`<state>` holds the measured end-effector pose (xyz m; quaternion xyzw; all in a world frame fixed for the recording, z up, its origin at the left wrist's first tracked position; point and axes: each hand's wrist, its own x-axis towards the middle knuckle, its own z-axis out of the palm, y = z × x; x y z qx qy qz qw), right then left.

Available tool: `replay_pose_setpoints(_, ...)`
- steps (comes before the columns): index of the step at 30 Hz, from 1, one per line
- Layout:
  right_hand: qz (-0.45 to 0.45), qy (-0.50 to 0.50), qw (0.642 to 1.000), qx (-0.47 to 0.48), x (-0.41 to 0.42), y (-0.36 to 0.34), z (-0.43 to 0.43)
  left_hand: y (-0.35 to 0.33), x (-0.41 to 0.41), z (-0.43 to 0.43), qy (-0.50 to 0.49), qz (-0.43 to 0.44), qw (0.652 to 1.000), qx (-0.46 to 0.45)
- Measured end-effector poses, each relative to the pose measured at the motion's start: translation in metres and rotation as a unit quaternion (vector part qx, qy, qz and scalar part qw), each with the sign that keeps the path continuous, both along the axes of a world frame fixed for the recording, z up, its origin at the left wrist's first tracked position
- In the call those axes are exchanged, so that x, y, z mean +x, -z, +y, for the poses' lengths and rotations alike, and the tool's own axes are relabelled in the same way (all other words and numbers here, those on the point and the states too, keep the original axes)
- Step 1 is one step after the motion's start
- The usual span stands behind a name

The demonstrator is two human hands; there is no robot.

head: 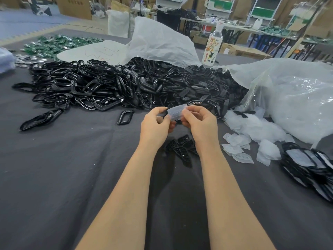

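Two hands: left hand (155, 126) and right hand (200, 121) meet just 12 o'clock of frame centre.
Fingers: both sets curled, pinching the translucent pad (177, 112) at its ends.
Spare pads (252, 127): 3 o'clock of the hands.
Black pieces (182, 147): 6 o'clock, on the dark table (72, 168).

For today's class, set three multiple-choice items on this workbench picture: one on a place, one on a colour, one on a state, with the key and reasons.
1. Where does the bottle stand?
A. beyond the black pile
B. at the table's near edge
C. on the floor

2. What colour is the pad being held?
A. red
B. translucent white
C. green

3. What is the right hand doing?
A. lying flat on the cloth
B. pinching the pad
C. hanging idle

Key: 1 A, the bottle rises behind the pile. 2 B, the pad looks milky and see-through. 3 B, its fingertips grip the pad's edge, opposite the left hand.
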<state>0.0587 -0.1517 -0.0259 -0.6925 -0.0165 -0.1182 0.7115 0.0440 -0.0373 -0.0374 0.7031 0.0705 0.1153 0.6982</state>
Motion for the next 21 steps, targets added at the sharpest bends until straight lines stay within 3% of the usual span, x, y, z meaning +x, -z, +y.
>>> replay_pose_setpoints(10, -0.026, 0.096, 0.995, -0.027, 0.002, 0.007, 0.008, -0.002, -0.002, -0.004, 0.047, -0.019, 0.998, -0.042)
replay_pose_setpoints(21, 0.002, 0.115, 0.992, 0.058, 0.006, 0.011, 0.011, -0.008, -0.007, -0.007, 0.082, -0.011, 0.994, -0.076)
